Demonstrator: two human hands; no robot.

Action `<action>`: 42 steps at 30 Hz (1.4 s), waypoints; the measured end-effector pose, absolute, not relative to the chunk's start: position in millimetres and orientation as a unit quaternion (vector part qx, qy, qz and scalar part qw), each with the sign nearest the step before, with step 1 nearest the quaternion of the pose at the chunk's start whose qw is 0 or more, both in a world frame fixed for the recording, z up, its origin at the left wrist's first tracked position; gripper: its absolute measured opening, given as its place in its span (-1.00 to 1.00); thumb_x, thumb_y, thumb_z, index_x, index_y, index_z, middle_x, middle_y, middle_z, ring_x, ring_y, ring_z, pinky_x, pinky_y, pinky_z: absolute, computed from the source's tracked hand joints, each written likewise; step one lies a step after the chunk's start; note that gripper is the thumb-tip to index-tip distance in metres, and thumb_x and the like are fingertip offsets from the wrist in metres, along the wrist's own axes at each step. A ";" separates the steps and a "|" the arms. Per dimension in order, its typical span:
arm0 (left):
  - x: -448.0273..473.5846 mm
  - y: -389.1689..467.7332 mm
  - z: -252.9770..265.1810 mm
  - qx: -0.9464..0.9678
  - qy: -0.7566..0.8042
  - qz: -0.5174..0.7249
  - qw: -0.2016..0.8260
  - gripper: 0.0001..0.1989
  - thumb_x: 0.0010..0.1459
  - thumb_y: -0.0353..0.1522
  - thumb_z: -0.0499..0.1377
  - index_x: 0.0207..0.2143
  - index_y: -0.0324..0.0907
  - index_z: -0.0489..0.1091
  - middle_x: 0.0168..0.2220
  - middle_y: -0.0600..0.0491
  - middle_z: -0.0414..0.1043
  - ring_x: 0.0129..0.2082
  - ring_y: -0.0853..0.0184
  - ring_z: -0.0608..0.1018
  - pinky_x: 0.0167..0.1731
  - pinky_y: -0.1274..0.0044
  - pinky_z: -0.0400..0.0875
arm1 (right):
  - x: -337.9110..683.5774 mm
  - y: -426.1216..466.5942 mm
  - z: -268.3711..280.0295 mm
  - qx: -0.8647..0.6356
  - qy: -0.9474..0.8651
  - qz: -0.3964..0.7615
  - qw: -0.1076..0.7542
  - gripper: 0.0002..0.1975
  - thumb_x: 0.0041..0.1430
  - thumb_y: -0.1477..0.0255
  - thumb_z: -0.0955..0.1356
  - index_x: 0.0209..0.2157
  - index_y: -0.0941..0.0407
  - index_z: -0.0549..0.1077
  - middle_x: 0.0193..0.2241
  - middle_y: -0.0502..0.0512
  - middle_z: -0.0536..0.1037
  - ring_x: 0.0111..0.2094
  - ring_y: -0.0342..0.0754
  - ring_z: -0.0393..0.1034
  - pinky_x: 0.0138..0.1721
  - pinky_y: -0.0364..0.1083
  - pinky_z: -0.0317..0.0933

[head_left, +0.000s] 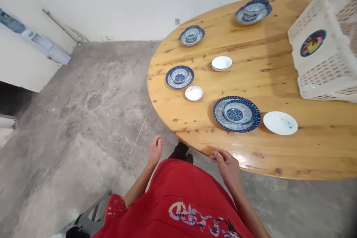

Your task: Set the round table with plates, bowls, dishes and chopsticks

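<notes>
My left hand (155, 149) hangs over the floor, left of the table edge, its fingers curled in and no object showing in them. At the near rim of the wooden table (192, 134), my right hand (226, 163) has its fingers loosely bent and holds nothing. Closest to it is a blue-patterned plate with a bowl (234, 113) on it. Beside that plate lies a white plate (280, 123). Farther left sit another blue plate and bowl (180, 77) and a small white dish (193, 93).
Two more blue-patterned plate-and-bowl sets, one at left (192, 35) and one at the back (253, 11), stand on the table. Small white dishes (221, 63) lie mid-table. A white plastic basket (315, 44) occupies the right. A grey stool (95, 215) and water dispenser (46, 42) stand left.
</notes>
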State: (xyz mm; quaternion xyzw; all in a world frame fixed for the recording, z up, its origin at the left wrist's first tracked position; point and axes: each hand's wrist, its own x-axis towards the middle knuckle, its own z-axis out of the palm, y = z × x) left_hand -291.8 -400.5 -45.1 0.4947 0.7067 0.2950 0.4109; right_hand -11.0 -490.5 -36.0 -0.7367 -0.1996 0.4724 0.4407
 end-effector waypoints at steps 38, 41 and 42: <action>-573.0 -256.6 -75.8 0.339 0.754 0.393 0.402 -0.59 0.08 -0.02 0.10 -0.25 -0.16 0.44 -0.34 -0.05 0.55 -0.38 0.25 0.60 -0.32 0.43 0.48 | -288.4 -298.0 -21.1 -0.663 -0.442 0.491 0.351 -0.52 0.03 0.01 0.24 -0.25 0.08 0.52 -0.40 0.15 0.61 -0.44 0.10 0.52 -0.34 0.03 0.38; -572.8 -221.9 -76.2 0.378 0.733 0.380 0.419 -0.58 0.07 -0.05 0.10 -0.24 -0.19 0.46 -0.34 -0.05 0.56 -0.39 0.27 0.59 -0.33 0.45 0.47 | -298.4 -283.7 -27.0 -0.672 -0.425 0.490 0.357 -0.53 0.02 0.02 0.24 -0.26 0.09 0.50 -0.41 0.14 0.60 -0.43 0.11 0.53 -0.31 0.04 0.39; -569.8 -210.8 -76.3 0.393 0.723 0.374 0.427 -0.58 0.07 -0.06 0.10 -0.23 -0.19 0.47 -0.34 -0.05 0.56 -0.39 0.26 0.59 -0.33 0.45 0.47 | -299.3 -279.4 -28.9 -0.678 -0.415 0.487 0.361 -0.52 0.01 0.02 0.24 -0.25 0.10 0.49 -0.41 0.15 0.60 -0.42 0.11 0.53 -0.30 0.05 0.39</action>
